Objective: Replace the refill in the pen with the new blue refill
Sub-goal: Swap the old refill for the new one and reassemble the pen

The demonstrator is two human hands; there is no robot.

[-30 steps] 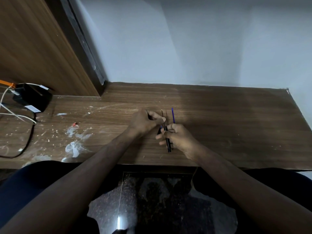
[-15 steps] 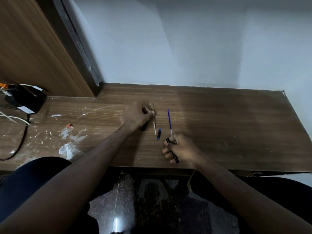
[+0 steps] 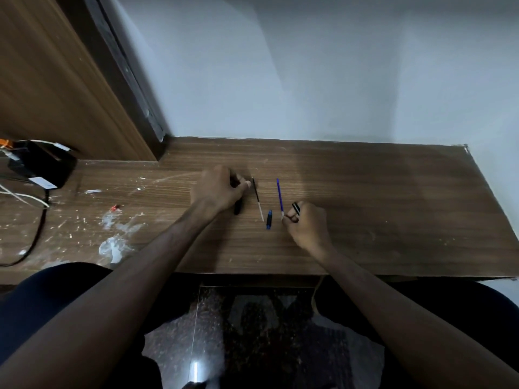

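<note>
On the wooden desk (image 3: 379, 197) lie three loose parts side by side. A thin old refill (image 3: 257, 200), dark at the far end and white at the near end, sits just right of my left hand (image 3: 217, 189). That hand is curled around a black pen piece (image 3: 237, 210) that pokes out under the palm. A small blue cap (image 3: 269, 219) rests between the refills. The new blue refill (image 3: 279, 196) lies to its right. My right hand (image 3: 307, 227) grips the black striped pen barrel (image 3: 295, 207), and its fingertips are on the blue refill's near end.
A black adapter box (image 3: 42, 164) with white and black cables sits at the far left. White paint splashes (image 3: 112, 245) and a tiny red bit (image 3: 114, 207) mark the desk's left part. A wooden panel rises at the back left. The desk's front edge is close to my lap.
My hands have parted. The left hand moved left and the old refill now lies on the desk. The right hand, with the barrel, shifted right to the blue refill's near end.
</note>
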